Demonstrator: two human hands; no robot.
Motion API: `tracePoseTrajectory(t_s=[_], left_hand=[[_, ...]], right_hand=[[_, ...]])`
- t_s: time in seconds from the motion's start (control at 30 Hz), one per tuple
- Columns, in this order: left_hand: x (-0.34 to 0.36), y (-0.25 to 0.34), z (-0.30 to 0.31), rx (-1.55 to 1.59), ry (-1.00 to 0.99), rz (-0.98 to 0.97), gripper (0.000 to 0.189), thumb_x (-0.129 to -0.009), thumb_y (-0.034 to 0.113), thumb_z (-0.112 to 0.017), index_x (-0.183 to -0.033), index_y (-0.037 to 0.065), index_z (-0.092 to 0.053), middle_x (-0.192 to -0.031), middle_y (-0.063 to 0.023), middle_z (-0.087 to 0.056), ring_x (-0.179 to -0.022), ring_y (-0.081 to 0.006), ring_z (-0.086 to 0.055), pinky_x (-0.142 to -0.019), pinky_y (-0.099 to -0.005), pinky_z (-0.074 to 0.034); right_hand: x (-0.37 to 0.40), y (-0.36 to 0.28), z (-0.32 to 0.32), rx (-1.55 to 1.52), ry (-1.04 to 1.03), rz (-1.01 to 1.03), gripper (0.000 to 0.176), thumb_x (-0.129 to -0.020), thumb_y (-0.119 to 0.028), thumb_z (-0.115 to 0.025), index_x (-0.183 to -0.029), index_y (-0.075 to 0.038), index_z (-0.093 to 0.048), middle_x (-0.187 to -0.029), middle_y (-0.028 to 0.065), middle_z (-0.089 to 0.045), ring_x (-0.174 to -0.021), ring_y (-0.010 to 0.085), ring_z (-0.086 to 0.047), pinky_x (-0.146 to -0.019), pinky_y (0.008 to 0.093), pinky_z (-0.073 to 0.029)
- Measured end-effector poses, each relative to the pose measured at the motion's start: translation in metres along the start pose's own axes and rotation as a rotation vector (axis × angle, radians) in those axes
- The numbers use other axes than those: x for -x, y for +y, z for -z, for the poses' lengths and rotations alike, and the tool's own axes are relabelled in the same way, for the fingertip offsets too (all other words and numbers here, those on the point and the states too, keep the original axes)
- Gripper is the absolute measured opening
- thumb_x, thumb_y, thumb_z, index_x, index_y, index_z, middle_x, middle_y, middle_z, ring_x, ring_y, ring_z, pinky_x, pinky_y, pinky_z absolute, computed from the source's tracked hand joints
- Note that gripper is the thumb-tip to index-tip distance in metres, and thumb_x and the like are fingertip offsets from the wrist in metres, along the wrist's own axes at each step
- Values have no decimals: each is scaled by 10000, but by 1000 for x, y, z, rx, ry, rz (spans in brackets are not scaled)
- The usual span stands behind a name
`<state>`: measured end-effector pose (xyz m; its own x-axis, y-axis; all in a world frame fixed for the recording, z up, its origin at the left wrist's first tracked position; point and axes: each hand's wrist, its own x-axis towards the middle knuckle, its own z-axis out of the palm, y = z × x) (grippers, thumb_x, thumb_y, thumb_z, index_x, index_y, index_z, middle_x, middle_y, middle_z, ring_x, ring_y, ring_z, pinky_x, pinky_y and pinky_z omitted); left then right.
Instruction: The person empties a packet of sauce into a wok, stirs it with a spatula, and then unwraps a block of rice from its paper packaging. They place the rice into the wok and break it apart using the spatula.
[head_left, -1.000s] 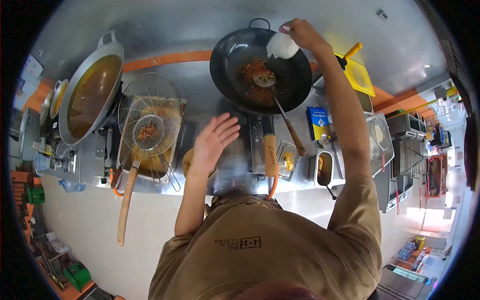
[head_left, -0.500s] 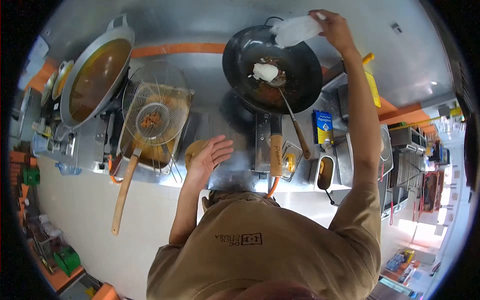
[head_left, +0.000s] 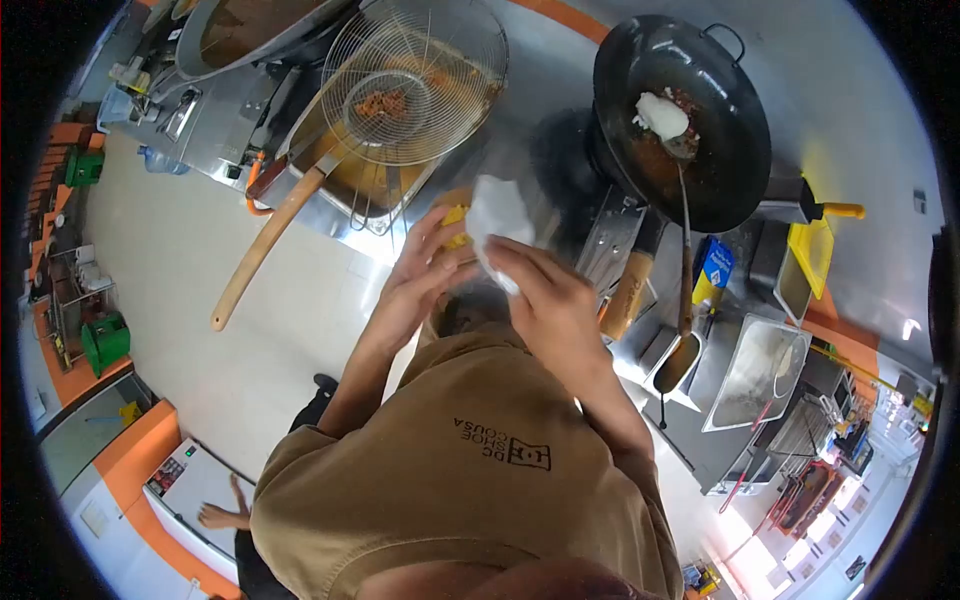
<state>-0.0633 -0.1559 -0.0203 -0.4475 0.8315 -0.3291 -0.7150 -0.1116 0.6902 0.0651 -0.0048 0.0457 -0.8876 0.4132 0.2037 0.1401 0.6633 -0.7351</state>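
A crumpled white plastic bag (head_left: 499, 212) is in my right hand (head_left: 555, 300), its fingers closed on the lower end in front of my body. Close beside it, my left hand (head_left: 412, 285) has its fingers curled around a small yellow thing (head_left: 455, 226), mostly hidden, whose kind I cannot make out. Off to the right sits a black wok (head_left: 625, 110) with a soft white lump (head_left: 662, 117) among dark browned bits. A long-handled ladle (head_left: 686, 235) rests in the wok, its bowl by the lump and its handle hanging over the rim.
A wire strainer (head_left: 465, 60) with browned crumbs lies across a metal tray of oil (head_left: 300, 130). At top left stands a large pan of brown liquid (head_left: 250, 40). Metal containers (head_left: 757, 372) and a blue-yellow carton (head_left: 712, 268) line the right. Another person's hand (head_left: 222, 510) shows at lower left.
My right hand has come down from above the wok with the bag, toward my left hand. My left hand, earlier open, is now curled around something yellow. The view has turned.
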Motion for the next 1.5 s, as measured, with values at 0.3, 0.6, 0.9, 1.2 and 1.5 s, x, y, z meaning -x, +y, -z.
tracePoseTrajectory(t_s=[0.3, 0.6, 0.9, 1.2, 1.5], left_hand=[[-18, -50, 27, -503, -58, -100, 713, -921, -118, -580, -1552, 94, -323, -1583, -126, -336, -1447, -253, -373, -1183, -405, -335], [-68, -121, 0, -1412, -327, -360, 493, -932, -24, -554, -1420, -1, -494, -1535, -198, -425, -1455, -408, -349, -1203, -444, -309], [-79, -120, -13, -1281, -441, -193, 385, -1023, 128, -513, -1385, -3, -523, -1422, -234, -538, -1353, -427, -475, -1104, -458, -422], [-97, -156, -143, -205, -341, 573, 453, -1012, 298, -623, -1370, 62, -480, -1125, -136, -653, -978, -229, -655, -790, -345, -566], [-104, -175, -156, 118, -229, 643, 294, -911, 122, -743, -1104, 134, -522, -733, 43, -442, -555, -55, -414, -517, -250, -379]], right_hand=[[15, 84, -78, -373, 277, -79, 268, -838, 105, -580, -1040, -26, -698, -1103, 142, -701, -1009, 269, -694, -849, 331, -543], [104, 141, -123, -141, 258, -303, 340, -840, 19, -627, -1180, 15, -616, -1259, 257, -560, -1193, 438, -557, -1000, 454, -474], [89, -2, 145, 189, 143, -548, 406, -990, -251, -631, -1321, -22, -573, -992, 219, -725, -912, 427, -697, -820, 454, -548], [69, 95, 215, 537, -31, -754, 466, -938, -134, -586, -1383, -6, -536, -1214, 266, -662, -1178, 420, -615, -1016, 456, -461], [4, 68, 260, 404, -167, -769, 380, -1020, -237, -549, -1341, -46, -624, -803, 174, -651, -718, 192, -635, -682, 352, -511]])
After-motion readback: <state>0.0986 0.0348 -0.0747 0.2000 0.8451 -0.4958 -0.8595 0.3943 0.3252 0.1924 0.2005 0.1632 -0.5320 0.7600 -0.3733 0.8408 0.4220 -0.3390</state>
